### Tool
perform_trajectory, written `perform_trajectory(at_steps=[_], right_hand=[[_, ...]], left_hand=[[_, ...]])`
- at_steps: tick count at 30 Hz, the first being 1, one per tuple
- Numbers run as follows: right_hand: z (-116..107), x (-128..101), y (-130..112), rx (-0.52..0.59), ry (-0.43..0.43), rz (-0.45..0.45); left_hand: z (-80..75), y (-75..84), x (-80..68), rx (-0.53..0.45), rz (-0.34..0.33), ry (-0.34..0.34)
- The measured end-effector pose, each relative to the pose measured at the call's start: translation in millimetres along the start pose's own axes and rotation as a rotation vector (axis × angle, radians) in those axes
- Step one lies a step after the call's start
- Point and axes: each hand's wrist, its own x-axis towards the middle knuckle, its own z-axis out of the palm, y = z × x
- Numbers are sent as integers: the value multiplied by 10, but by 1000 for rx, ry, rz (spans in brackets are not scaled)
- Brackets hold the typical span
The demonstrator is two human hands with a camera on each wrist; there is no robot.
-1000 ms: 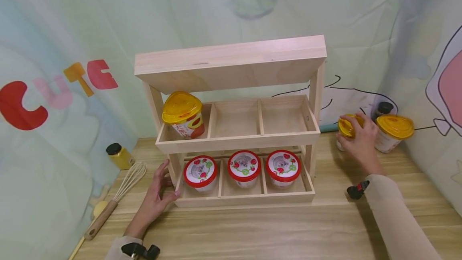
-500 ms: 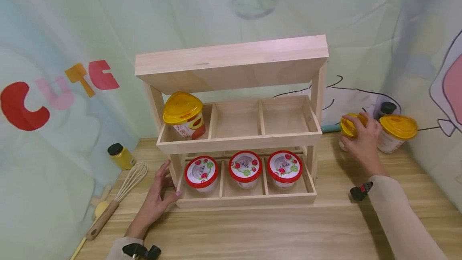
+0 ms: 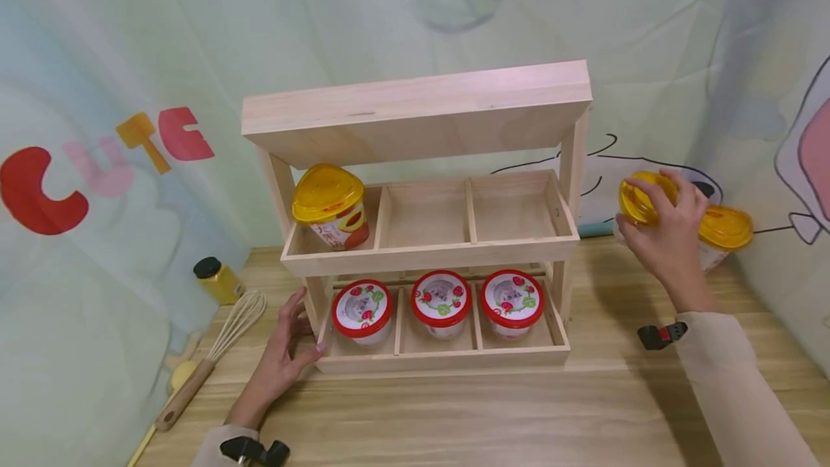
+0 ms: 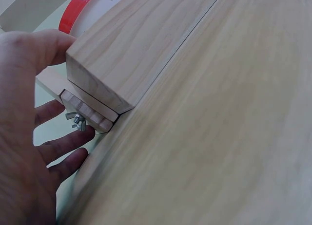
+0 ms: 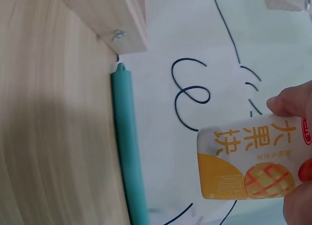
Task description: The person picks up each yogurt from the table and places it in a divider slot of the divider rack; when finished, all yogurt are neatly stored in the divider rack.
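My right hand (image 3: 674,243) holds a yogurt cup by its yellow lid (image 3: 638,197), lifted above the table at the right. In the right wrist view the cup (image 5: 248,161) lies sideways across the picture, with large yellow characters and a fruit picture. My left hand (image 3: 279,359) grips the lower left corner of a two-tier wooden display rack (image 3: 428,263). In the left wrist view its thumb is on the tray's front corner, its fingers beside a wing nut (image 4: 78,120). One yellow-lidded cup (image 3: 328,200) stands in the upper tier's left compartment.
Red-rimmed cups (image 3: 441,299) fill the lower tier's three compartments. Another yellow-lidded cup (image 3: 728,229) stands behind my right hand, near a dark-capped bottle (image 3: 705,189). A teal rod (image 5: 127,142) lies along the wall. At left are a whisk (image 3: 207,359) and a yellow jar (image 3: 219,281).
My right hand has raised the yellow-lidded cup off the table and moved slightly right, covering part of the other cup there. My left hand has stayed at the rack's corner.
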Motion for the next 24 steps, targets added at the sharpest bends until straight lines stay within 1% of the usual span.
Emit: perform_trajectory(at_steps=[5, 8, 17, 24], right_hand=[[-63, 11, -100, 21, -17, 44], [-99, 14, -148, 30, -16, 48], [-195, 54, -264, 57, 2, 5], [-251, 59, -364, 74, 14, -74]], left_hand=[[-1, -4, 0, -5, -2, -4], [0, -11, 3, -6, 4, -4], [6, -25, 0, -8, 17, 9], [2, -26, -1, 4, 5, 2]])
